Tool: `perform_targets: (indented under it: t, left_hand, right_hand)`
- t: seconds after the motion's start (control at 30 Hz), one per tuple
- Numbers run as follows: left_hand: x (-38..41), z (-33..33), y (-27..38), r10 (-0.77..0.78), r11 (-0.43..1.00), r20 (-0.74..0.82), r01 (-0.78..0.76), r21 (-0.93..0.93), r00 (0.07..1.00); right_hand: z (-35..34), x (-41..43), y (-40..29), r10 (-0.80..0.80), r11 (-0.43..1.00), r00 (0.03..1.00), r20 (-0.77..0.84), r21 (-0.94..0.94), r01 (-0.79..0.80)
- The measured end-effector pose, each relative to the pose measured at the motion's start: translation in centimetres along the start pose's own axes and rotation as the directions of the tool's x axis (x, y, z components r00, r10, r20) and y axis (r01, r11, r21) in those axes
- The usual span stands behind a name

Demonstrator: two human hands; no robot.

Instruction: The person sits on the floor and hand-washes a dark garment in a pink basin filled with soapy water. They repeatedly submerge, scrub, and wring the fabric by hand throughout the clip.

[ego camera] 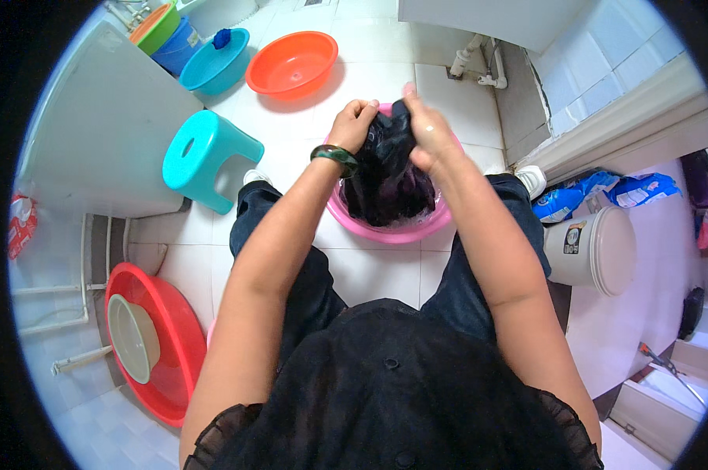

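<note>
Between my feet on the tiled floor stands a pink plastic basin [377, 234] with some suds along its inner edge. A dark, wet piece of cloth [392, 182] hangs down into it, its upper part raised toward the far rim. My left hand [354, 124], with a green bangle [334, 157] at the wrist, grips the cloth's upper left edge. On the other side my right hand [430, 129] holds a bunched part of the cloth and is slightly blurred. The water level is mostly hidden by the cloth.
A turquoise stool [204, 155] stands at left. Beyond it are an orange basin [293, 64] and a teal basin [216, 67] with a blue cloth on its rim. A lidded white bucket [589, 249] and blue packages [606, 191] are at right; a red basin [175, 335] leans lower left.
</note>
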State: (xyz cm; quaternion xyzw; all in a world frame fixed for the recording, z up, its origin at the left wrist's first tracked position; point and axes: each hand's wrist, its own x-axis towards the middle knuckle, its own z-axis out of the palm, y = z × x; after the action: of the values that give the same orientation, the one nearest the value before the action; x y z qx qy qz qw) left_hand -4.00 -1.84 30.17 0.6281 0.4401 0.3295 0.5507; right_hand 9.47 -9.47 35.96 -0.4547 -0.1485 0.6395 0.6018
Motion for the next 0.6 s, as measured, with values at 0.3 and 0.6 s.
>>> perform_targets:
  t: [0.3,0.6]
  left_hand:
    - [-0.1,-1.4,3.6,0.071,0.956,0.456,-0.192,0.224,0.887]
    - [-0.9,0.0,3.0,0.148,0.922,0.360,-0.261,0.286,0.921]
  right_hand:
    - [-1.8,0.0,-3.0,-0.195,0.864,0.959,0.206,-0.426,0.267]
    - [-2.8,3.2,0.2,-0.343,0.722,0.924,0.170,-0.582,0.375]
